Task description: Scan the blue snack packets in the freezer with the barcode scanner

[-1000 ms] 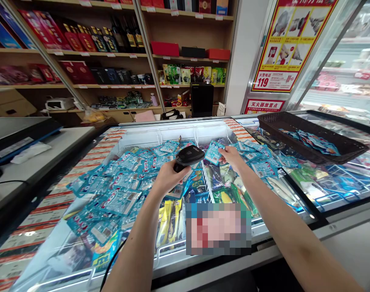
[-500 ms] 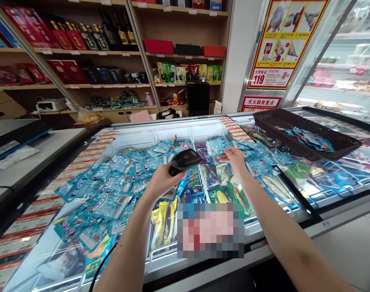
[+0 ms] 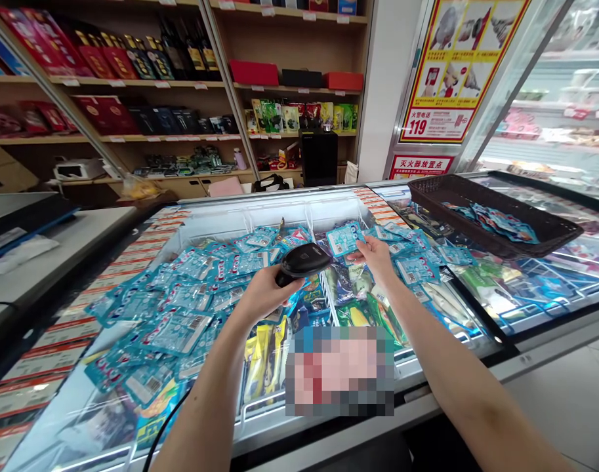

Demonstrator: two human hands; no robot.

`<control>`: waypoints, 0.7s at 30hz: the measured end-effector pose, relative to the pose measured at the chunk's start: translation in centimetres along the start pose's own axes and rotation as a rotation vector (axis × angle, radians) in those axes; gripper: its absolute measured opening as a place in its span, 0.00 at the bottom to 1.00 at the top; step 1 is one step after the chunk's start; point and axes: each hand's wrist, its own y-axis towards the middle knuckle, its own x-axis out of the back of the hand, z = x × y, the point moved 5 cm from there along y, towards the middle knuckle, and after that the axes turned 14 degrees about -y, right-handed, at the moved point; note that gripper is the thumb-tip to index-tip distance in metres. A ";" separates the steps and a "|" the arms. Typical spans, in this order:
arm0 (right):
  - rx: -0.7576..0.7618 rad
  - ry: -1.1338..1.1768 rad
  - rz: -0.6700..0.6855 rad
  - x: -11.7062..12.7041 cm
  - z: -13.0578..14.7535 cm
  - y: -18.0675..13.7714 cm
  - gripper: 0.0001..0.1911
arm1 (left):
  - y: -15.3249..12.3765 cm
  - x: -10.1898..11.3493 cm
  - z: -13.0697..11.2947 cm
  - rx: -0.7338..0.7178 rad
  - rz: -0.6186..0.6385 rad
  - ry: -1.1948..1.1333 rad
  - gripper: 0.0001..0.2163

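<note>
Over freezer (image 3: 260,213) full of blue packets (image 3: 181,308): my left hand (image 3: 262,295) wrapped around scanner (image 3: 304,259), right hand (image 3: 378,255) pinching 1 packet (image 3: 343,238) just beside its head.

barcode scanner (image 3: 304,261): black, handheld, head pointing right toward the packet; gripped in the left hand (image 3: 264,295) above the freezer | blue packet (image 3: 345,238): small, flat, printed face up, tilted; pinched at its lower edge by the right hand (image 3: 378,259), just beside the scanner's head
</note>
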 end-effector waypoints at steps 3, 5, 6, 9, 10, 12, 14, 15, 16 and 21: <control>-0.012 -0.061 0.001 -0.1 0.0 0.0 0.15 | -0.1 -0.1 0.1 0.014 0.002 -0.002 0.15; -0.017 -0.073 -0.003 -0.1 -0.1 -0.1 0.16 | -0.1 -0.1 0.2 0.020 0.007 0.002 0.15; -0.016 -0.069 -0.003 -0.1 -0.1 -0.1 0.17 | -0.1 -0.1 0.3 0.023 0.009 0.003 0.15; -0.006 -0.049 0.003 -0.1 0.0 -0.1 0.18 | 0.0 -0.1 0.4 0.025 0.012 -0.001 0.16; -0.002 -0.043 0.003 -0.1 0.0 -0.1 0.18 | 0.0 -0.1 0.4 0.024 0.014 -0.001 0.16; 0.005 -0.038 0.001 0.0 0.1 -0.1 0.17 | 0.0 -0.1 0.4 0.022 0.017 0.001 0.16; 0.005 -0.045 0.001 0.0 0.1 -0.1 0.15 | 0.0 -0.2 0.4 0.025 0.020 -0.001 0.16; 0.003 -0.052 0.003 0.0 0.1 -0.1 0.14 | 0.0 -0.2 0.4 0.029 0.018 -0.003 0.16; 0.001 -0.058 0.004 0.0 0.1 -0.1 0.14 | 0.0 -0.2 0.5 0.034 0.017 -0.006 0.16; 0.025 -0.074 -0.004 0.1 0.3 -0.1 0.12 | 0.0 -0.2 0.6 0.039 0.024 0.005 0.15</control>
